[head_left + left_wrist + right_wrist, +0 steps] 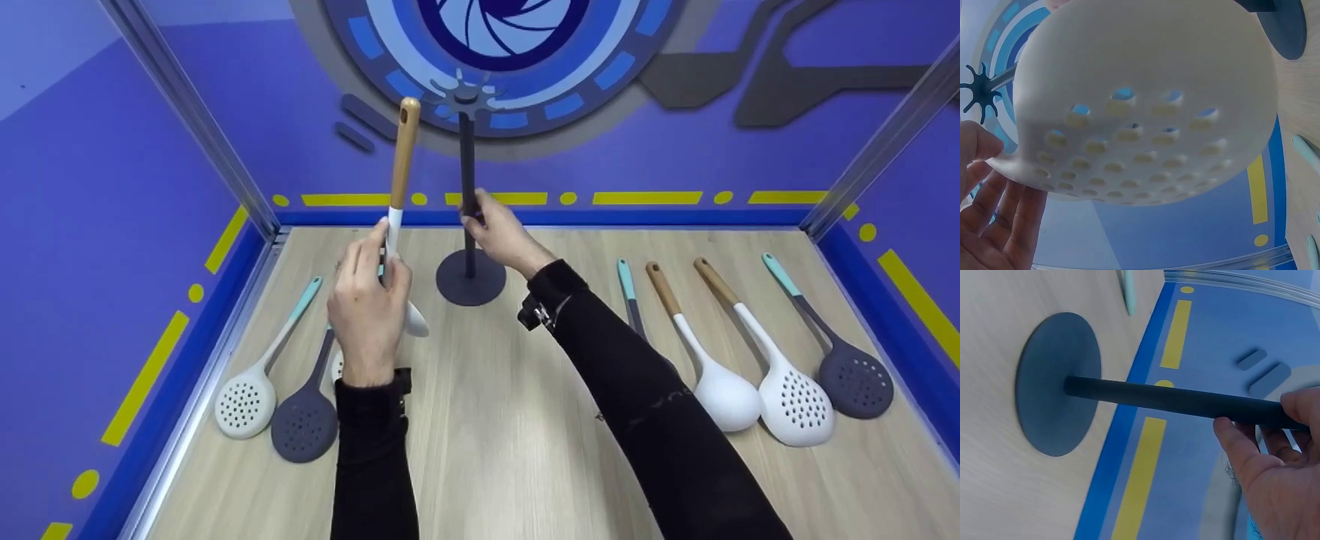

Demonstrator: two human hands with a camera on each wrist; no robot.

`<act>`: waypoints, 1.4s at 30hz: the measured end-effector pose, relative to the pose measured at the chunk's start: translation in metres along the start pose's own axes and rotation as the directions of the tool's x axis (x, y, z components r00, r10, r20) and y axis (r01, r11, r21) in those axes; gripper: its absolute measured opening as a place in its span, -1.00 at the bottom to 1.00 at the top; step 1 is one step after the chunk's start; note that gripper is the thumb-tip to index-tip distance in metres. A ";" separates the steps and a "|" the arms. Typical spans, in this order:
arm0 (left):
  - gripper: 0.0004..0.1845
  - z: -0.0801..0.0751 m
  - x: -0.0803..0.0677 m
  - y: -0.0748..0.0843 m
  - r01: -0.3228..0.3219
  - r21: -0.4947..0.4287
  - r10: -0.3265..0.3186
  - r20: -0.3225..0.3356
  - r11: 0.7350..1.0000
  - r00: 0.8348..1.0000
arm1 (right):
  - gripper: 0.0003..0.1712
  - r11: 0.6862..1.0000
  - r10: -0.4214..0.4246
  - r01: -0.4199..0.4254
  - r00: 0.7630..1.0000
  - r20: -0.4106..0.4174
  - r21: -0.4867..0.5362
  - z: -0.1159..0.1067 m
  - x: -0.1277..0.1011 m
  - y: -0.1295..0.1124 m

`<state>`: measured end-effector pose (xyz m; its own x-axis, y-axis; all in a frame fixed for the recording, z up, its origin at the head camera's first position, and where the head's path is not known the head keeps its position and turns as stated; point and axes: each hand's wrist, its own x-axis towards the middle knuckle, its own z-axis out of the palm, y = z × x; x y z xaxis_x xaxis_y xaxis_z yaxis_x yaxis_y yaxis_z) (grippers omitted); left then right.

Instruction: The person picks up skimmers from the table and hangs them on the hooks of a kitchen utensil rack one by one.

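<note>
At centre of the wooden table point(480, 420), left hand point(367, 304) grips a white skimmer point(401, 187) upright, handle up, beside the rack point(468, 217); right hand point(499, 232) clasps its pole. Next, prob.: lift handle's hole to a top hook w/ rack steadied.

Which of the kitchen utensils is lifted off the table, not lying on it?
The wooden-handled white skimmer, held upright by the left hand beside the dark stand. All other utensils lie flat.
</note>
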<state>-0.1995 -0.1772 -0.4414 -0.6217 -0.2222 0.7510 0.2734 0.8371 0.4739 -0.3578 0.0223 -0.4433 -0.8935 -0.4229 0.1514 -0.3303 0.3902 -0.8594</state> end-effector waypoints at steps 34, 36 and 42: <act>-0.51 0.004 -0.003 0.004 -0.045 -0.010 0.045 0.030 0.999 0.999 | -0.68 0.989 -0.024 0.025 1.000 0.007 -0.143 0.010 0.000 0.008; -0.51 0.005 -0.003 0.004 -0.045 -0.018 0.046 0.032 0.999 0.998 | -0.67 0.990 -0.017 0.019 1.000 0.014 -0.138 0.010 0.000 0.009; -0.53 0.008 -0.002 0.003 -0.054 -0.019 0.055 0.041 0.998 0.998 | -0.66 0.991 -0.004 0.007 1.000 0.020 -0.134 0.009 -0.001 0.009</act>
<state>-0.2033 -0.1698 -0.4450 -0.6353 -0.1552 0.7565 0.3207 0.8381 0.4413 -0.3573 0.0185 -0.4553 -0.8858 -0.4410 0.1447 -0.3740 0.4935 -0.7852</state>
